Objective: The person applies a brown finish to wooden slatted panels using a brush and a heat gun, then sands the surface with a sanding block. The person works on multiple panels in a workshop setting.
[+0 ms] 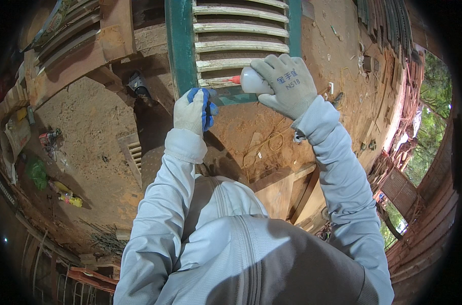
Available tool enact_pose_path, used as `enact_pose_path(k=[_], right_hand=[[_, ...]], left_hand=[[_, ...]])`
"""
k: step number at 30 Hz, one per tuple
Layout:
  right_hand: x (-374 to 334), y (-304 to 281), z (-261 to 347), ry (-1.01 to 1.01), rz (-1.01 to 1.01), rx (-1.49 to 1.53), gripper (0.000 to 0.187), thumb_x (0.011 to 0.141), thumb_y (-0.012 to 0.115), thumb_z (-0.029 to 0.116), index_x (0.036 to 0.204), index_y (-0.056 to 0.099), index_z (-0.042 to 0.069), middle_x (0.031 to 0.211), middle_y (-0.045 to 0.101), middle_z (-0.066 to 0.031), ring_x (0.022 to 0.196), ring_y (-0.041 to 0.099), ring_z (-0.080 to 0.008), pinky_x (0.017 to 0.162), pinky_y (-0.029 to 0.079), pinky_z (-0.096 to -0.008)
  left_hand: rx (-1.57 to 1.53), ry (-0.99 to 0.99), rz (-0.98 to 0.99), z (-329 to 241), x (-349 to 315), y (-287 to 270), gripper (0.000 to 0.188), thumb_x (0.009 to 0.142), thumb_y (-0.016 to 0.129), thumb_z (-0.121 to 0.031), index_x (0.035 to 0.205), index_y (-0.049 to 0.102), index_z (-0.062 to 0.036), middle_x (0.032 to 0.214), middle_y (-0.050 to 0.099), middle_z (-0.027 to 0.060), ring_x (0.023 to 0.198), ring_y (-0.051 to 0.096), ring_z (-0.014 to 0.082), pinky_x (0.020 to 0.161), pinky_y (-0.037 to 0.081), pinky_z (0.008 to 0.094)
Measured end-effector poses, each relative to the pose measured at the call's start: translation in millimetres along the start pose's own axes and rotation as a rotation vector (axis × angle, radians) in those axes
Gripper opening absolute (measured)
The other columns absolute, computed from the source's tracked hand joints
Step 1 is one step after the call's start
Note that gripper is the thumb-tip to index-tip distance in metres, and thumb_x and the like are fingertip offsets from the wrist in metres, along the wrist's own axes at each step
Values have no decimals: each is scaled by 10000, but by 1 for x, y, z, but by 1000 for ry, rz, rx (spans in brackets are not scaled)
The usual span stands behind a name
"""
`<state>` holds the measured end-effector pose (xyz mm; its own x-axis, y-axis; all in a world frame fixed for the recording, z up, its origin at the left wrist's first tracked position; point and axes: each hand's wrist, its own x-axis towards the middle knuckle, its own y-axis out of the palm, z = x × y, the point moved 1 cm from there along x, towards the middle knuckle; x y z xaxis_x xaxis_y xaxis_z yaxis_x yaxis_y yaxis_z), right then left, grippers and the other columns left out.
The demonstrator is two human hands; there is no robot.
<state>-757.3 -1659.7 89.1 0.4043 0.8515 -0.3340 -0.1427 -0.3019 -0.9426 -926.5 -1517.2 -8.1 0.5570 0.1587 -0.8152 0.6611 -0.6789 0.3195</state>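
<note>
Bottle of translucent white plastic with red nozzle, grasped in curled fingers of pale-gloved right hand at upper centre of frame, beside lower white slats of green-framed louvred shutter. Blue-and-white-gloved left hand just lower left, fingers bent, grasp impossible to tell. Keep nozzle steady, squeeze lightly.

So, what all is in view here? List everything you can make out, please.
Shutter: one, green frame with off-white slats, top centre
Squeeze bottle: one, translucent white with red tip, near the shutter's lower end
Cord: at least one, yellow, right of centre
Slatted wooden pieces: at least two, brown, left side
Crumpled plastic: one, green, far left
Boards: several, light brown, lower centre
Foliage: uncountable, green, right edge
Left hand: one, gloved white and blue, by the shutter's lower left corner
Right hand: one, gloved whitish, around the bottle
Jacket: one, pale grey, bottom
</note>
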Motion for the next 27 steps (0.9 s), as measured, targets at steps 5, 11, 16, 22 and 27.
enact_pose_path(k=[5,11,16,22,27], right_hand=[[0,1,1,13,-7,36,582,691,755,302,1229,566,188,1039,579,-28,991,577,-237,880,424,-409],[-18,8,2,131,-104,250,641,704,737,316,1294,568,132,1170,617,-80,1087,574,-295,940,425,-414],[-50,25,14,344,-191,485,631,708,749,332,1274,572,118,1156,613,-98,1084,570,-313,932,435,-429],[-88,54,39,572,-241,802,674,715,812,306,1293,563,67,1183,620,-123,1099,574,-342,970,436,-445],[-108,72,59,762,-279,1048,652,724,840,266,1280,578,49,1189,616,-138,1109,576,-343,967,449,-433]], left_hand=[[13,8,-3,0,0,0,299,1043,496,-271,1015,701,-56,641,604,19,459,483,82,425,395,237],[17,11,-20,1,0,1,296,1043,499,-270,996,702,-59,626,608,23,442,480,83,415,390,238],[-22,-5,-25,6,6,0,283,1040,506,-257,978,700,-61,619,600,27,438,477,89,403,377,243],[34,-48,-35,-3,4,0,275,1028,523,-261,963,701,-62,625,593,25,436,468,91,396,359,238],[95,-61,-4,-10,3,-3,269,1020,540,-272,963,704,-66,620,586,19,437,454,83,396,348,234]])
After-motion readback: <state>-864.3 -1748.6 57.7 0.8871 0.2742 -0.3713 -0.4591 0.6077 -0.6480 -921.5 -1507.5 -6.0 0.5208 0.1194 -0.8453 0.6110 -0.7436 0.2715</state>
